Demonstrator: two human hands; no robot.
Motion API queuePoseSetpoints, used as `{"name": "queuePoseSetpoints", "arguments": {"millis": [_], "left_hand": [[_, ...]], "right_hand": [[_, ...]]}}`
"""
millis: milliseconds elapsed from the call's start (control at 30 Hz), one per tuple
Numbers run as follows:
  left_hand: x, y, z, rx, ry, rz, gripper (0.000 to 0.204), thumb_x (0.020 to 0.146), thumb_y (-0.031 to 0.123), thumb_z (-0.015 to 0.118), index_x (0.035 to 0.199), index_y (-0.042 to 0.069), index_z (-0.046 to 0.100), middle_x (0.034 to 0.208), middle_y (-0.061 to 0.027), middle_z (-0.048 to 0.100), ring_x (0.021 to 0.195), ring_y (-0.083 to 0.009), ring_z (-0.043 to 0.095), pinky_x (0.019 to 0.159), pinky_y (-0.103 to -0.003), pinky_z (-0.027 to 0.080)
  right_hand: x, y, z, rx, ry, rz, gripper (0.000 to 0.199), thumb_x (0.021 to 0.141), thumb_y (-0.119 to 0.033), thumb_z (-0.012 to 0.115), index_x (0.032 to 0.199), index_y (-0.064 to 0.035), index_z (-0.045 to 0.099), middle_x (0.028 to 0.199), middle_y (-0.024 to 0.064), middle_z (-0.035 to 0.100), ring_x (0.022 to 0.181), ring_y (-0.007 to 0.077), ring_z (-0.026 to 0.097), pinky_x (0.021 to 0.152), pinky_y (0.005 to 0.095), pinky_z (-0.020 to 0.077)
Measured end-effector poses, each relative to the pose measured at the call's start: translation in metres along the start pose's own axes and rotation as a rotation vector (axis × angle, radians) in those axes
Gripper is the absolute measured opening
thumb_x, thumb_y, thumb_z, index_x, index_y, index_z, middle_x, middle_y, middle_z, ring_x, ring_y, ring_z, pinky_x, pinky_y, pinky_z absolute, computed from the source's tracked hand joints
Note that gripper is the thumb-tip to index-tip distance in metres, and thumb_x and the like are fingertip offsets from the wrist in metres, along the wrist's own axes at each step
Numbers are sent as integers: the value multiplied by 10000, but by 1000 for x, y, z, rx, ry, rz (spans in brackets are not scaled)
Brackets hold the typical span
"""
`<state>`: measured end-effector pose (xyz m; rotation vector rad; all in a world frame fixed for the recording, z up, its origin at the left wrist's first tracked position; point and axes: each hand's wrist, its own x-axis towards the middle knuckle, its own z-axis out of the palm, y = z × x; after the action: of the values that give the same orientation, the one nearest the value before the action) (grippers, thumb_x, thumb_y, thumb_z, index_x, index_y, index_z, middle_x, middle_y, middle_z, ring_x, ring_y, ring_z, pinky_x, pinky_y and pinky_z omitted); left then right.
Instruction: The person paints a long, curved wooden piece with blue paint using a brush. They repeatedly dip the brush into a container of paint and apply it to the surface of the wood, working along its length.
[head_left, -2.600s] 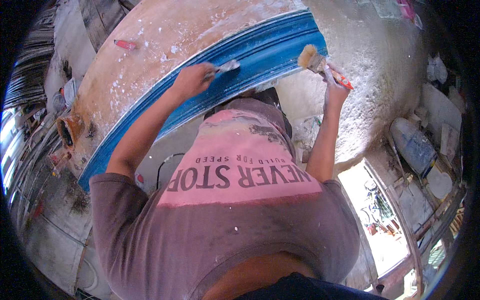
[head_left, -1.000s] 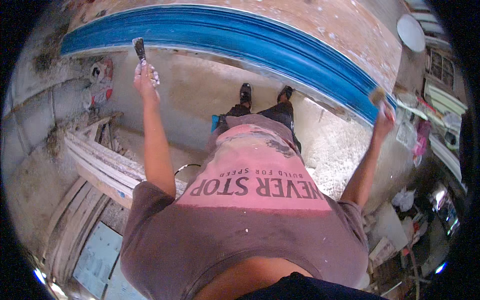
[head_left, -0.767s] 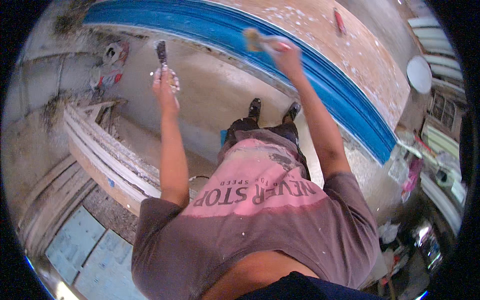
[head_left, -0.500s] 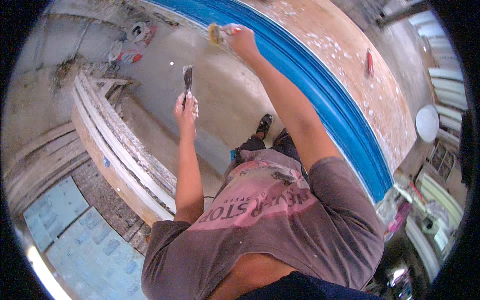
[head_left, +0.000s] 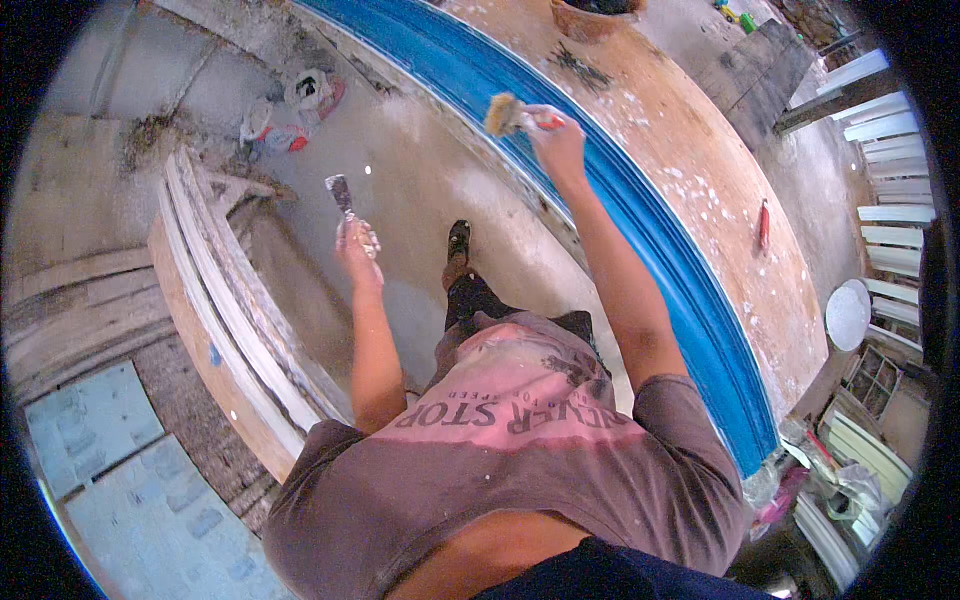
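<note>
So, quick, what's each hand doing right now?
Left hand: closed, holding a scraper, blade pointing away from the body.
Right hand: closed, holding a brush.

A workshop, by its spattered worktable [head_left: 705, 225]; blue moulding [head_left: 690, 300]; pale strips [head_left: 893, 236] in rows.

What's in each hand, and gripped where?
Left hand: a scraper, held at the handle end, blade pointing away. Right hand: a brush, held by its orange-red handle, bristles sticking out.
</note>
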<state>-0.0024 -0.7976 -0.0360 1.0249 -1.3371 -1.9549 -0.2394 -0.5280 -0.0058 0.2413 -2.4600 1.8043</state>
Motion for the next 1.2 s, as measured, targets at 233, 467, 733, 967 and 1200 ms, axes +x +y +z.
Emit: {"name": "queuePoseSetpoints", "arguments": {"millis": [233, 467, 733, 967, 1200], "left_hand": [[155, 30, 51, 98, -265, -24, 171, 936, 243, 565, 1014, 91, 558, 737, 6, 552, 558, -71, 503, 460, -218, 397], [279, 74, 15, 148, -274, -85, 127, 937, 215, 551, 1001, 105, 554, 773, -16, 584, 577, -83, 524, 464, -222, 415], [350, 63, 23, 31, -96, -109, 105, 934, 205, 542, 928, 101, 555, 717, -3, 570, 551, -91, 520, 465, -248, 406], [331, 59, 68, 94, -277, -142, 104, 938, 205, 546, 932, 102, 565, 709, 1, 577, 543, -90, 520, 450, -236, 399], [305, 76, 89, 164, -368, -95, 112, 934, 210, 561, 955, 100, 552, 717, 11, 564, 547, -73, 506, 466, -222, 394]], "right_hand": [[194, -11, 230, -131, 138, -239, 302, 785, -344, 630, 727, -48, 660, 771, 163, 674, 723, 338, 657, 655, 404, 519], [68, 36, 125, -13, 184, 171, 280, 804, -288, 676, 944, -46, 692, 837, 132, 684, 736, 223, 631, 668, 354, 494], [-135, -33, -135, -937, 538, 566, 172, 785, -191, 681, 871, -48, 719, 792, 69, 710, 738, 180, 659, 718, 295, 507], [90, -28, 186, -382, -45, -304, 311, 723, -81, 699, 1033, -86, 685, 1001, 123, 673, 916, 305, 635, 828, 371, 501], [200, -57, 312, -642, -196, 161, 229, 794, -244, 601, 853, -49, 706, 928, 180, 686, 879, 341, 671, 759, 442, 557]]}}
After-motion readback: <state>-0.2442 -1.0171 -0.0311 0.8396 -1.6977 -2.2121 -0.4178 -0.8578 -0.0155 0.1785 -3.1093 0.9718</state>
